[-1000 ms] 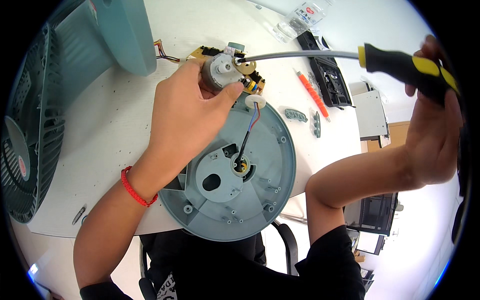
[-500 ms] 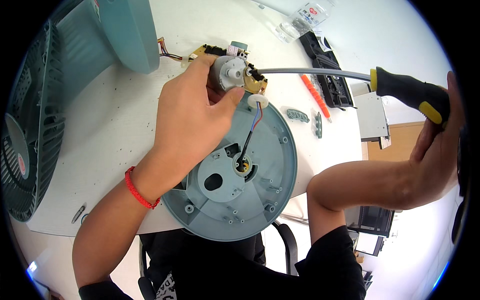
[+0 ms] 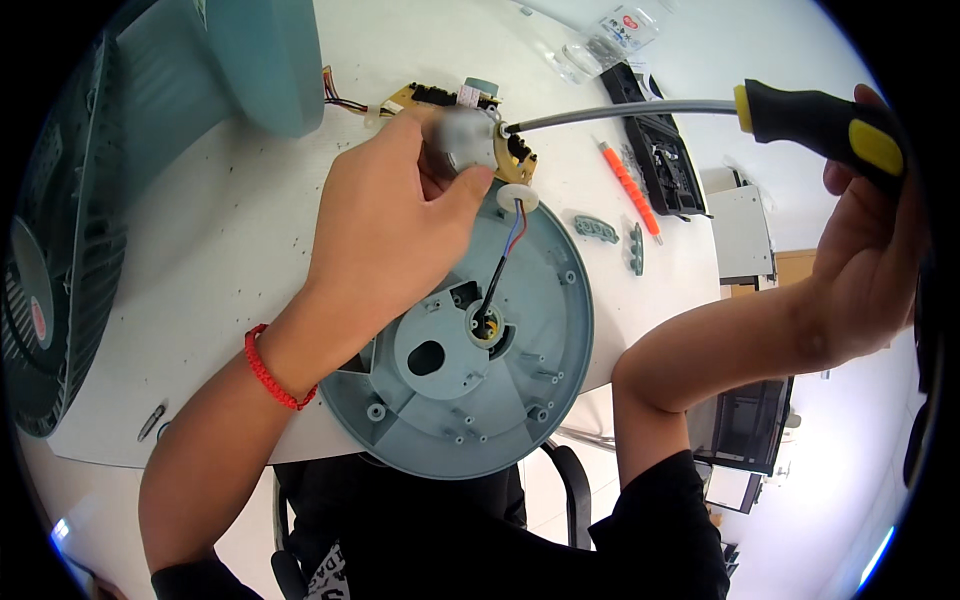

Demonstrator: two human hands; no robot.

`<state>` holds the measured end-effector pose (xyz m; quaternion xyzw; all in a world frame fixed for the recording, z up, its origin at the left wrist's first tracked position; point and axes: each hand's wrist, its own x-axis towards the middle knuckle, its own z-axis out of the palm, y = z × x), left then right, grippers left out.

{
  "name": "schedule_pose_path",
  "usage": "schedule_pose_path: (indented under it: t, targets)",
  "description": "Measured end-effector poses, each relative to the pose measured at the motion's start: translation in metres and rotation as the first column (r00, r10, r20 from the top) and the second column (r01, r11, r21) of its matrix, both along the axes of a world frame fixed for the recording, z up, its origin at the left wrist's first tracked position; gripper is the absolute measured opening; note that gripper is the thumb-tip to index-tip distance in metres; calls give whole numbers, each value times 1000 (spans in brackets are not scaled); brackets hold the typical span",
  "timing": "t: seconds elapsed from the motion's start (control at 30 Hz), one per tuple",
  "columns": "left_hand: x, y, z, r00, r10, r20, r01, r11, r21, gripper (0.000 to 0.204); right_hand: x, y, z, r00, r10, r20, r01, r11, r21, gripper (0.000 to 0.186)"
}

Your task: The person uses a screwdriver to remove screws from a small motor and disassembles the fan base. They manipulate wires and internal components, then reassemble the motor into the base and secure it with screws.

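My left hand (image 3: 385, 235), with a red cord bracelet at the wrist, grips a small silver motor (image 3: 462, 140) with a brass bracket above the far rim of a round blue-grey fan base (image 3: 530, 370). Red, blue and black wires (image 3: 505, 250) run from the motor into the base's centre hole. My right hand (image 3: 860, 250) holds a long black-and-yellow screwdriver (image 3: 810, 120); its grey shaft reaches left and the tip sits at the motor's bracket.
A teal fan body (image 3: 240, 50) and a fan grille (image 3: 50, 260) lie at the left of the white table (image 3: 220, 250). A circuit board (image 3: 440, 97) sits behind the motor. An orange tool (image 3: 630, 190), small grey parts (image 3: 597, 230) and a black case (image 3: 655, 150) lie to the right.
My right hand swung the screwdriver down and back up; its tip now meets the motor's bracket. My left hand kept holding the motor above the base's far rim.
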<state>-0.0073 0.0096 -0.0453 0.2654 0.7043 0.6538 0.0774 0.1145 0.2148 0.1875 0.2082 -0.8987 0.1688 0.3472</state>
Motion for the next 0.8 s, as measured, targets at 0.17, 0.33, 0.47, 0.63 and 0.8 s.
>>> schedule_pose_path:
  t: [0.17, 0.33, 0.47, 0.63, 0.8]
  targets:
    - [5, 1, 7, 994, -46, -98, 58, 991, 122, 28, -5, -2, -14, 678, -459, -574, 713, 603, 359, 35]
    - [12, -1, 15, 994, -22, -107, 37, 990, 138, 28, -47, -48, -51, 669, -644, -371, 607, 761, -228, 43]
    - [2, 1, 9, 998, -41, 52, 33, 988, 152, 37, -35, -40, -40, 634, -601, -487, 441, 798, -411, 34]
    - [-1, -3, 14, 963, -74, 260, 23, 981, 195, 33, -15, -28, -23, 511, -506, -695, 647, 758, -77, 24]
    - [0, -6, 22, 932, -124, 340, 46, 973, 227, 34, -16, -29, -20, 488, -399, -776, 673, 738, 44, 34]
